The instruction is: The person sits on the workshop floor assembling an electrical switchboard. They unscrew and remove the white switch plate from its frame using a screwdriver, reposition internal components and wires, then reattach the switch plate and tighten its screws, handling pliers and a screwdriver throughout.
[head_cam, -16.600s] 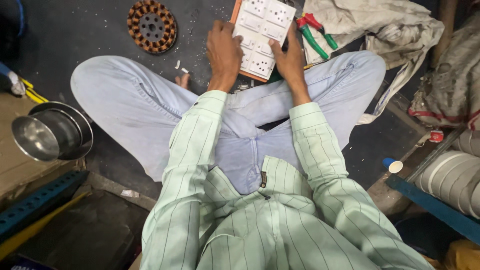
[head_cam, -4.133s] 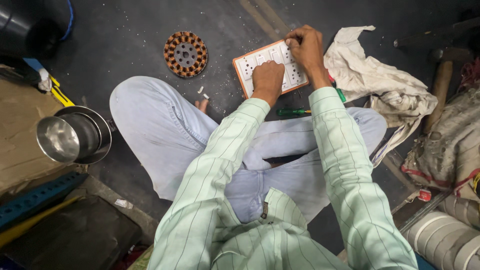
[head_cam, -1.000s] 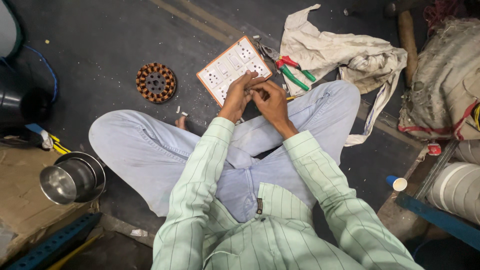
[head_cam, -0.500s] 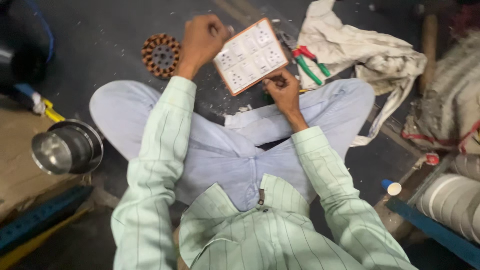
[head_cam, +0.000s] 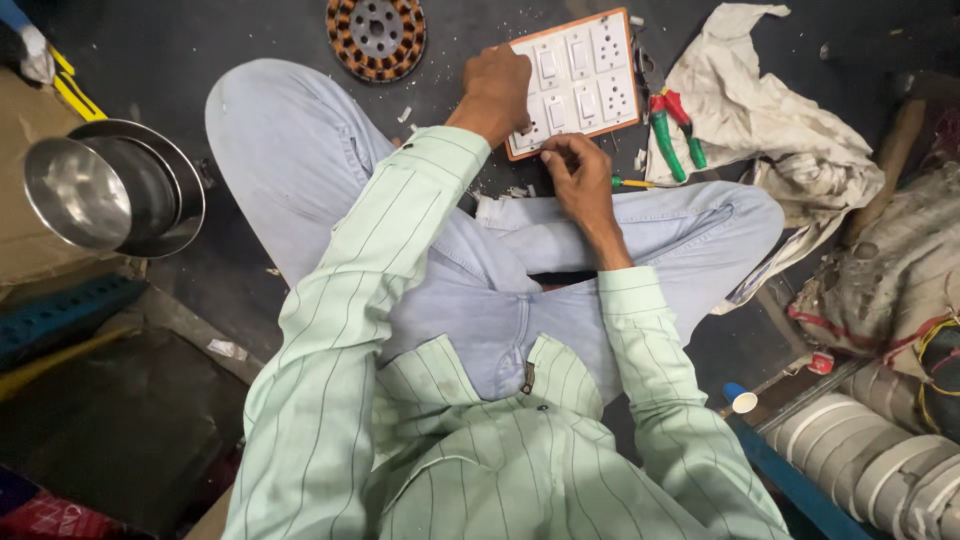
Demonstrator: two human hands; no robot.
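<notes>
1. Though your left hand (head_cam: 497, 90) lies flat over the board's (head_cam: 580, 75) left edge in the upper middle of the frame, its fingers are hidden, so you cannot tell whether they grip the edge or only press on it.
2. Your right hand (head_cam: 577, 180) sits just below the board's lower edge, fingers curled tight as if pinching; what they hold, if anything, is too small to make out.
3. A thin yellow and green tool (head_cam: 630, 183) pokes out to the right of that hand; its far end is covered by it.
4. Pliers (head_cam: 672, 130) with red and green handles lie just right of the board, their head partly hidden behind it.
5. The motor stator (head_cam: 376, 35) is cut off by the top edge.
6. You sit cross-legged on a dark floor (head_cam: 250, 30) scattered with pale chips.
7. A steel pot (head_cam: 105, 190) stands at the left on cardboard, a crumpled cloth (head_cam: 760, 120) lies at the upper right, and white rolls (head_cam: 880, 450) fill the lower right corner.
</notes>
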